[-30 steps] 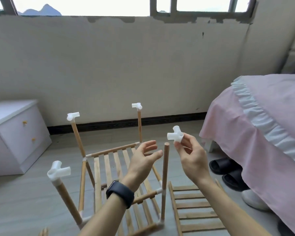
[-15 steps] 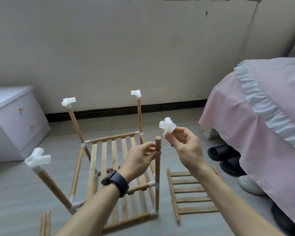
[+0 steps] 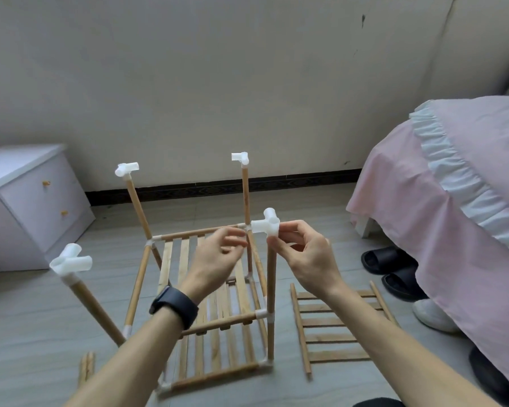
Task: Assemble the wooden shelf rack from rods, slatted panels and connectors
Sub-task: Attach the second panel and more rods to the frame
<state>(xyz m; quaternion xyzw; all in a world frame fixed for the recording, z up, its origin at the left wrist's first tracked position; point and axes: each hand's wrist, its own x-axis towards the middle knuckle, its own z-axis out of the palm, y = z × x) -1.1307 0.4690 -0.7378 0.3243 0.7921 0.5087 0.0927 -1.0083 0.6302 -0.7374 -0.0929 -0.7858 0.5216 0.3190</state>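
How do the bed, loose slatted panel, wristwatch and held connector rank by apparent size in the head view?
1. bed
2. loose slatted panel
3. wristwatch
4. held connector
Last two unsure: the watch is nearer the camera.

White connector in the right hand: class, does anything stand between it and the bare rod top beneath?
Nothing visible does. The white connector sits directly over the rod, pinched by the right hand; the left hand lies left of the rod.

The connector (image 3: pixel 267 227) in my fingers (image 3: pixel 291 230) is smooth white plastic with a soft sheen; the rods (image 3: pixel 271 289) and slatted panel (image 3: pixel 329 337) are pale, matt bare wood.
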